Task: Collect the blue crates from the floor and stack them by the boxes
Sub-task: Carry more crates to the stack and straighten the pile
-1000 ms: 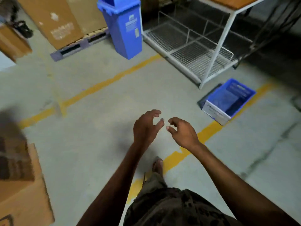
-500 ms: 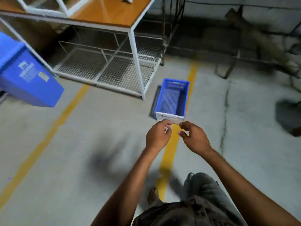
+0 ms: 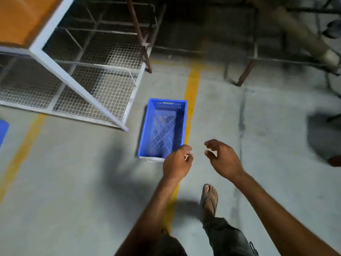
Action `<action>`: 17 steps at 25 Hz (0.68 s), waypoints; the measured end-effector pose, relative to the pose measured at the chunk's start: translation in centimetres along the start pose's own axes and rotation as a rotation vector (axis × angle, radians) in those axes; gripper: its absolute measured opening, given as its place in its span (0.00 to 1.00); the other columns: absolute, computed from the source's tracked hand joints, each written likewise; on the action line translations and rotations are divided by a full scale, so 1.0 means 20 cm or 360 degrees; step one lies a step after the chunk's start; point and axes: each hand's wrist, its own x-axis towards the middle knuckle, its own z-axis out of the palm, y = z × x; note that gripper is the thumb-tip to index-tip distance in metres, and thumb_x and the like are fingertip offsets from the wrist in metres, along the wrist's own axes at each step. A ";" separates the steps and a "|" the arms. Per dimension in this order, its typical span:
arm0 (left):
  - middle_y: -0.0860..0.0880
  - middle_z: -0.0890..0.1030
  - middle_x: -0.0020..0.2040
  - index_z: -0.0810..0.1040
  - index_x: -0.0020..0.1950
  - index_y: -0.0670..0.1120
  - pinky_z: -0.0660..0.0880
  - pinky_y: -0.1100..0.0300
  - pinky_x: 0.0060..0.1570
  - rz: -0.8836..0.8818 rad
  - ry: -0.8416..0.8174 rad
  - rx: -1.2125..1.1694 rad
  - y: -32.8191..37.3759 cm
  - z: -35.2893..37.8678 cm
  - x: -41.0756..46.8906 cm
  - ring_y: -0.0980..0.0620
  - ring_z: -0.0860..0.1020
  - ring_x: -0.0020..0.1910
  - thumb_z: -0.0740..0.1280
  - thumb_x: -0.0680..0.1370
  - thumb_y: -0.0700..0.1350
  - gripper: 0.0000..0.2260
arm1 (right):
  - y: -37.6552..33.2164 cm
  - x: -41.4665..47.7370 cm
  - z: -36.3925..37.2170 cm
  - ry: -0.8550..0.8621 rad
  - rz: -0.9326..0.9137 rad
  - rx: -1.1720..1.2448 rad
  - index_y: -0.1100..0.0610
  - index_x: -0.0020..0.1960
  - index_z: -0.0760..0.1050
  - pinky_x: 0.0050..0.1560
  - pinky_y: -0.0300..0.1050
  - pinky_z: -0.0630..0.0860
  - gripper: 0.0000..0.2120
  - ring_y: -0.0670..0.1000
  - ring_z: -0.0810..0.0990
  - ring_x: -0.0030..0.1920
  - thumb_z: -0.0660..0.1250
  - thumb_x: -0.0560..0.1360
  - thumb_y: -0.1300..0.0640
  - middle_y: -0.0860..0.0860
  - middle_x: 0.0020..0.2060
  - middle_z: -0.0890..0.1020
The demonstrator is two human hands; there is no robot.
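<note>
An empty blue crate (image 3: 162, 130) with a slotted bottom and a white label on its near end lies on the concrete floor beside a yellow line. My left hand (image 3: 177, 163) hovers over the crate's near right corner, fingers curled and apart, holding nothing. To the right of the crate, my right hand (image 3: 221, 159) is held above the floor, fingers loosely bent and empty. Neither hand grips the crate.
A white metal table (image 3: 77, 82) with an orange top and wire-mesh shelf stands left of the crate. Rusty frame legs (image 3: 145, 45) and dark racks line the back. A blue bin edge (image 3: 2, 130) shows at far left. My sandalled foot (image 3: 209, 196) steps forward.
The view has turned from the boxes and blue bin toward the crate, which now lies closer and straight ahead. My hands have spread apart and reached its near end.
</note>
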 end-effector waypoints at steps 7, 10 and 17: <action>0.44 0.74 0.70 0.60 0.78 0.49 0.73 0.46 0.60 -0.0411 -0.0003 0.0144 -0.54 0.85 1.08 0.39 0.75 0.65 0.69 0.76 0.54 0.33 | 0.51 0.89 0.57 -0.0187 -0.0062 -0.0114 0.45 0.63 0.75 0.56 0.47 0.78 0.14 0.46 0.79 0.57 0.66 0.78 0.55 0.42 0.56 0.82; 0.37 0.72 0.71 0.51 0.81 0.43 0.73 0.44 0.61 -0.0516 -0.0044 0.0276 -0.88 1.24 1.51 0.36 0.75 0.66 0.69 0.77 0.53 0.40 | 0.80 1.16 0.93 -0.0235 -0.0045 -0.0078 0.44 0.65 0.74 0.57 0.47 0.78 0.16 0.45 0.79 0.57 0.66 0.78 0.55 0.41 0.55 0.82; 0.38 0.81 0.59 0.68 0.72 0.42 0.75 0.45 0.55 -0.0509 -0.0068 0.0474 -1.11 1.44 1.80 0.36 0.79 0.59 0.61 0.82 0.49 0.21 | 1.06 1.21 1.29 -0.0406 0.0112 -0.0012 0.44 0.64 0.74 0.56 0.45 0.77 0.15 0.45 0.79 0.57 0.65 0.79 0.55 0.40 0.54 0.82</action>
